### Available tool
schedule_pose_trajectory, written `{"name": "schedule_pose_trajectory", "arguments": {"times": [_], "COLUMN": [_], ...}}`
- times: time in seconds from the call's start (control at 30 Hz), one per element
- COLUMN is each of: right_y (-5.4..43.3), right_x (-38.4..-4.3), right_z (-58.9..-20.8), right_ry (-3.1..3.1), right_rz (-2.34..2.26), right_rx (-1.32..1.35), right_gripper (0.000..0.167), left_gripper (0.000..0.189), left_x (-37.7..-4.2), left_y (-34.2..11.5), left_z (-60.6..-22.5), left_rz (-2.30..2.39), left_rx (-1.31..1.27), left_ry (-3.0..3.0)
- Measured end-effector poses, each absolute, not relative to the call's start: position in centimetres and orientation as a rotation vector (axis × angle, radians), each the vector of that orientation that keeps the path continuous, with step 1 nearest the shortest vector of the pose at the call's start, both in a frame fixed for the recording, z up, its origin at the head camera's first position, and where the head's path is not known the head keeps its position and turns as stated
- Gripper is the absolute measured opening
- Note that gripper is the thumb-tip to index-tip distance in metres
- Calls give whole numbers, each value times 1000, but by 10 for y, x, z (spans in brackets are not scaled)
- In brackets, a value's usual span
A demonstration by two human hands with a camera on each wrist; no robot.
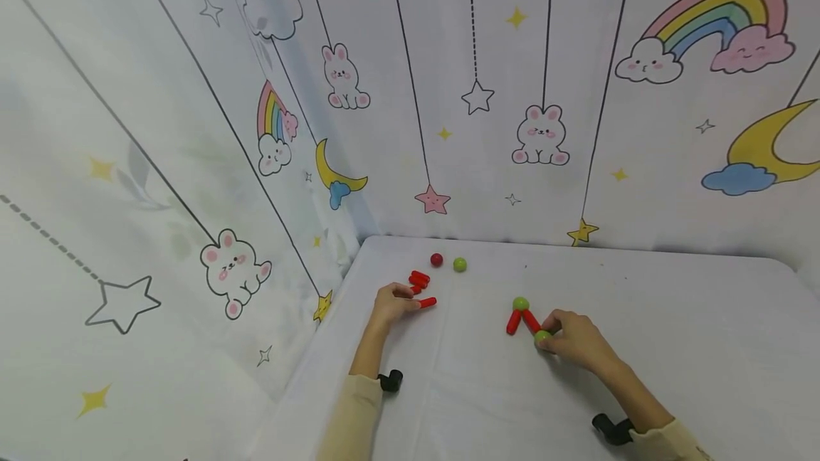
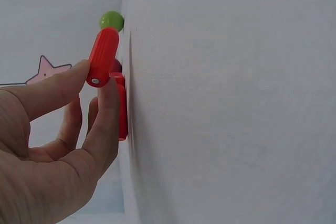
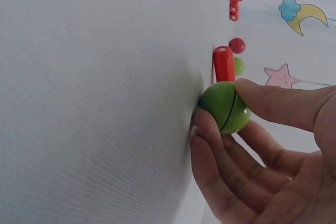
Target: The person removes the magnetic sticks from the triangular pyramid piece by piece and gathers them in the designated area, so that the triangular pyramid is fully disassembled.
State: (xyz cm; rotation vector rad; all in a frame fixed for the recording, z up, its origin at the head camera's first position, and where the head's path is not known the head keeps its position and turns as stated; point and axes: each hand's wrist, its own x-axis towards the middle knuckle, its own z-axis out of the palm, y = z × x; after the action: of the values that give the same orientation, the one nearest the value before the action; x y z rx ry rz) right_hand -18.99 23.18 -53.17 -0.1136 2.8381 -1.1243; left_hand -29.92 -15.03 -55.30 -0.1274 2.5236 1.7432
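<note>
Pinching in left hand's [image 1: 393,304] fingers: red cylindrical plastic-looking rod [image 1: 427,301], aimed roughly rightward, well left of two red rods [image 1: 514,322] splayed from glossy green ball [image 1: 521,303]. Gripping in right hand's [image 1: 581,340] fingers (nearer to pair), parted ball-wide: second glossy green ball [image 1: 543,338], at right rod's near end.

No text can be read at the left hand [image 1: 393,306] or right hand [image 1: 581,338]. The backdrop [image 1: 435,41] beyond them bears no legible lettering.

Nursery-style space, cartoon-print curtains [image 1: 487,155]
</note>
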Motion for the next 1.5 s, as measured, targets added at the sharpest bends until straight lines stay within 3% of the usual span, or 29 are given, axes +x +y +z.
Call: {"name": "schedule_pose_trajectory", "arguments": {"times": [1.5], "right_y": [230], "right_x": [-189], "right_z": [-535], "right_ry": [2856], "right_rz": [-1091], "right_rx": [-95], "right_gripper": [23], "left_gripper": [36], "left_x": [-332], "left_y": [-180], "left_z": [-560], "left_rz": [1820], "left_rx": [-402], "left_ry": [2536]}}
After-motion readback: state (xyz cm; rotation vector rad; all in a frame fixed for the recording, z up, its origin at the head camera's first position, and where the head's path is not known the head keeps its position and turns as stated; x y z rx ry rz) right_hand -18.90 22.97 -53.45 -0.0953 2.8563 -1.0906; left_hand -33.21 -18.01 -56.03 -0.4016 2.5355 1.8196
